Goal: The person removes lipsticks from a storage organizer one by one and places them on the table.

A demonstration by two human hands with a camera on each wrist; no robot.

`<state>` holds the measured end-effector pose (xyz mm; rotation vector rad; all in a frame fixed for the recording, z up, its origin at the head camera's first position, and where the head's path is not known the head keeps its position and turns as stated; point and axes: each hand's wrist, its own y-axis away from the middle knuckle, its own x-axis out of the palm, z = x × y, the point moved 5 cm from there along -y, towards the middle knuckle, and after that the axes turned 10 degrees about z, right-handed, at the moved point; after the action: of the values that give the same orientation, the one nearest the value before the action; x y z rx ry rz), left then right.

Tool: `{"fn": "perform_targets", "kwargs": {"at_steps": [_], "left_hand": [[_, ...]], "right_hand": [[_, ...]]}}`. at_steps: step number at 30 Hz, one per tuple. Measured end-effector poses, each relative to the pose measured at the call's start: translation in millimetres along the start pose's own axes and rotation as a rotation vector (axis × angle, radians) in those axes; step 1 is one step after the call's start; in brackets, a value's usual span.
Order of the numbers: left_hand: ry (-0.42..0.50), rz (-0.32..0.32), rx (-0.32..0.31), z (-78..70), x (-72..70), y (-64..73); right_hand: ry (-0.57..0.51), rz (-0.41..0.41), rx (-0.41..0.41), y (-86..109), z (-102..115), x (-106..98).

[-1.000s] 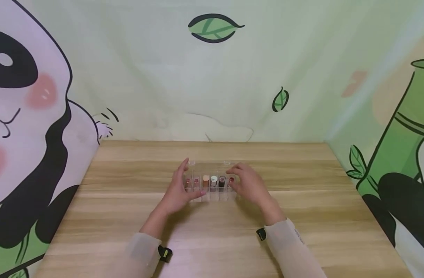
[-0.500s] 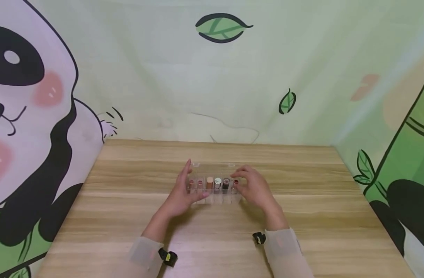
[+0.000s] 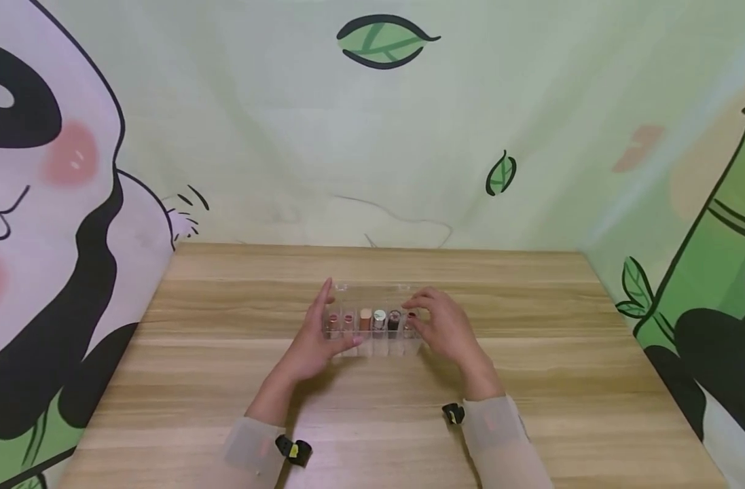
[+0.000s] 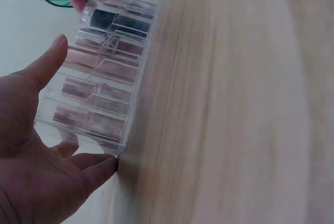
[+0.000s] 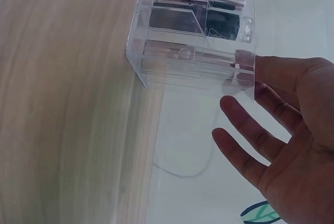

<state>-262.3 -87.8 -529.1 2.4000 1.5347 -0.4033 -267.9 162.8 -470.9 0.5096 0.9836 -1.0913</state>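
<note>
A clear plastic lipstick organizer [image 3: 380, 348] stands on the table with several lipsticks in a row of slots. Its left end is held by my left hand [image 3: 306, 345], thumb across the front, fingers along the side and back. At the right end my right hand [image 3: 450, 329] pinches the top of the last lipstick [image 5: 169, 50] between thumb and index finger; its other fingers spread loosely. That tube sits inside its slot. Beside it are a black lipstick [image 3: 394, 322], a silver-capped one [image 3: 379, 320] and an orange-brown one [image 3: 365, 320]. Two reddish-topped tubes occupy the left slots.
The wood-grain table [image 3: 372, 421] extends around the organizer on all sides. Behind it hangs a pale green backdrop [image 3: 256, 136] printed with a panda, leaves and bamboo. A black strap piece [image 3: 294, 450] shows at the left wrist, another [image 3: 453, 413] at the right.
The head view shifts slightly. Both hands keep their places at the organizer's ends, and the right fingers stay at the last lipstick's top. The lipsticks keep their slots.
</note>
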Motion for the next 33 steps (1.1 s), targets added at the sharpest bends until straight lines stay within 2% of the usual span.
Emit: {"fn": "perform_targets", "kwargs": {"at_steps": [13,22,33], "left_hand": [[0.031,0.007,-0.003,2.5,2.2,0.2],[0.046,0.009,-0.005,3.0,3.9,-0.3],[0.105,0.008,0.002,4.9,6.6,1.8]], "right_hand": [[-0.003,0.039,0.038,-1.4,1.6,-3.9],[-0.023,0.017,-0.001,-0.7,3.5,-14.6],[-0.043,0.042,0.004,-0.7,8.4,-25.5]]}}
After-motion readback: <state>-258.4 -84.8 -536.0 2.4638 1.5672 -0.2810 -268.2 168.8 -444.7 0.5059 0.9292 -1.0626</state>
